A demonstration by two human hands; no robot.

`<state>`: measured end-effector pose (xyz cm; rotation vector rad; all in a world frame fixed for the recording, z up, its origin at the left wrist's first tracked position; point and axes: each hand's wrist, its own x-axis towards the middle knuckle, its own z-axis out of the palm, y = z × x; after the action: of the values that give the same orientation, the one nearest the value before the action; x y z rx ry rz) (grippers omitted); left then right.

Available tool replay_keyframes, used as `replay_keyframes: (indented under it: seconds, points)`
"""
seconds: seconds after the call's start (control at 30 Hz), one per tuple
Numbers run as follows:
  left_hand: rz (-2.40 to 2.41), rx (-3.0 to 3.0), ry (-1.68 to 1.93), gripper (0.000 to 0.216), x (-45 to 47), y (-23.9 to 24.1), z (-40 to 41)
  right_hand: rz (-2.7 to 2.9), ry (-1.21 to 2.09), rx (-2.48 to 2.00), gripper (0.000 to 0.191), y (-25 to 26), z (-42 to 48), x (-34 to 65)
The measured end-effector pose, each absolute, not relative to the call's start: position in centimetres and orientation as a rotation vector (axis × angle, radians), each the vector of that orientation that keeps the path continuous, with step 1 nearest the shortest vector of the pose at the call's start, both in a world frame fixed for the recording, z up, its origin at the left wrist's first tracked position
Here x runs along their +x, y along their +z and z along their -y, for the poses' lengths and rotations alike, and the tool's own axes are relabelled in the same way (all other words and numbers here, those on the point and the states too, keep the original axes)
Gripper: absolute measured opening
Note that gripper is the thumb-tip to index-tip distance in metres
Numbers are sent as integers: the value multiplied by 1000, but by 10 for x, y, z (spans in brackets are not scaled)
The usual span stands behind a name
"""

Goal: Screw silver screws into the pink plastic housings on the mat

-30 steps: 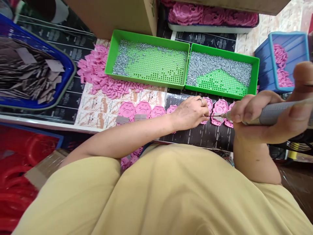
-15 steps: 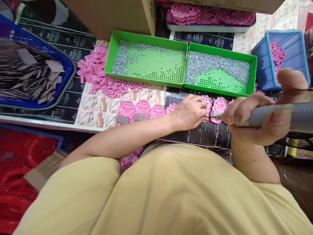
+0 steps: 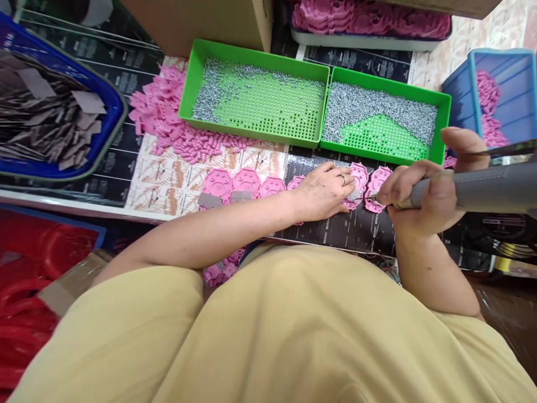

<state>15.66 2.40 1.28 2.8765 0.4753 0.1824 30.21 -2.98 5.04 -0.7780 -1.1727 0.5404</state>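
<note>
From here I see the right hand (image 3: 423, 217) wrapped around a gray screwdriver (image 3: 495, 187), its thin bit pointing at a pink piece (image 3: 359, 177) on the bench (image 3: 339, 228). The left hand (image 3: 325, 191) lies over that piece's left side, fingers bent; whether they pinch it, I can't tell. A second pink piece (image 3: 380, 179) sits just beside, close to the right fingertips.

Behind, two green trays (image 3: 251, 133) (image 3: 377, 156) of screws stand end to end, their front walls leaving only a narrow strip behind the pieces. There's more room in front, where dark surface runs to the bench edge, near the yellow shirt (image 3: 302, 313). Rightward, the blue bin (image 3: 505, 84) stands behind the screwdriver.
</note>
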Motion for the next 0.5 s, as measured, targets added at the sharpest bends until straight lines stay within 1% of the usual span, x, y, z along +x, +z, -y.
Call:
replay_keyframes:
  seconds: [0.13,0.23,0.4,0.5]
  points:
    - [-476,2871,213,38,157,12,-23,1204,556,-726,23,52,28,303]
    - [-485,2876,226,36,159,12,-23,1275,576,-648,22,49,23,304]
    - [-498,2897,174,35,161,15,-25,1374,589,-541,27,39,18,305]
    - [-489,2914,167,35,160,16,-25,1437,641,-526,38,42,15,316]
